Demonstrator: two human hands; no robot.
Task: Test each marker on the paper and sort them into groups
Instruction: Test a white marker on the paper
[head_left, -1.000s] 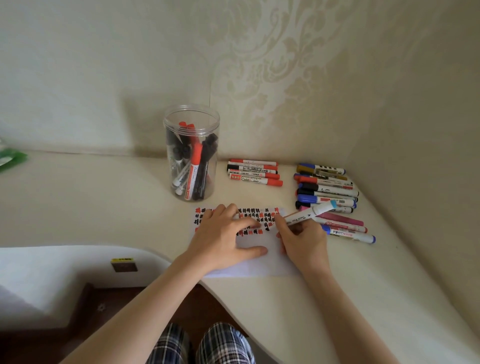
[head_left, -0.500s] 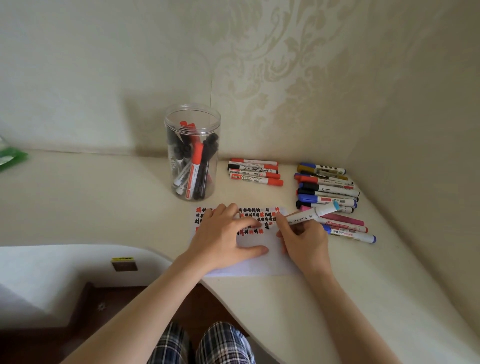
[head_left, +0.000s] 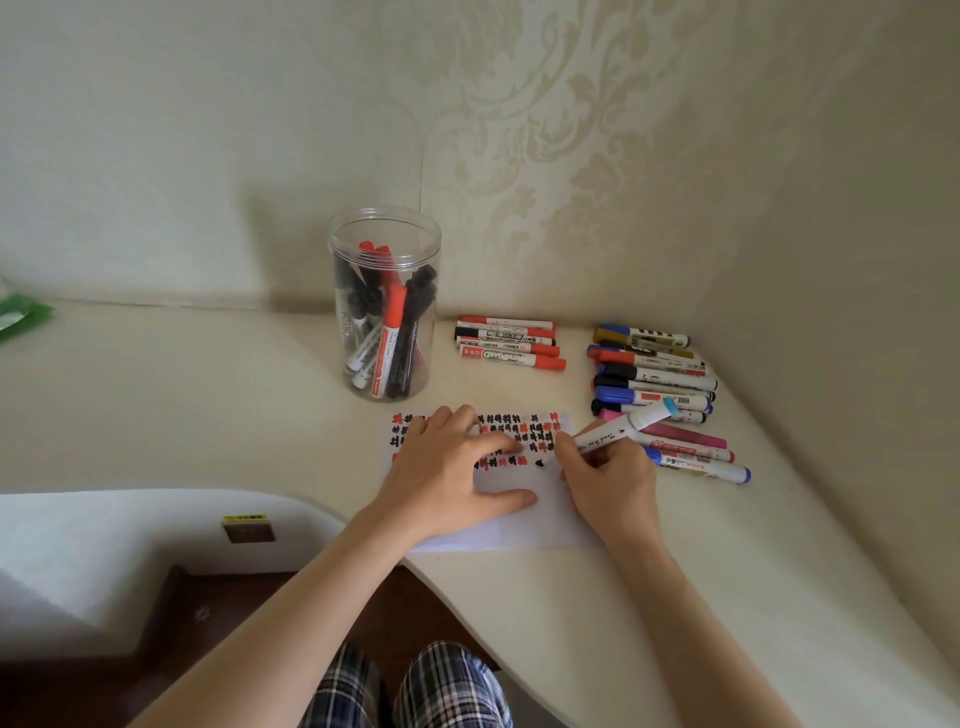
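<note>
A white sheet of paper (head_left: 524, 525) lies on the desk, its upper part covered with rows of red and black test marks. My left hand (head_left: 452, 473) rests flat on it, fingers spread. My right hand (head_left: 608, 483) grips a white marker with a light blue end (head_left: 618, 428), its tip down on the paper beside a fresh black mark. A clear jar (head_left: 384, 306) behind the paper holds several black and red markers. A group of red markers (head_left: 511, 348) lies to the jar's right. A mixed-colour group (head_left: 654, 389) lies at the far right.
The cream desk (head_left: 182, 405) has a curved front edge and meets patterned walls at the back and right. A green item (head_left: 21, 317) sits at the far left edge. My plaid-clad legs (head_left: 405, 691) show below the desk.
The marker in my right hand has shifted a little down and left across the paper, and a small black mark now shows by its tip. My left hand has stayed put.
</note>
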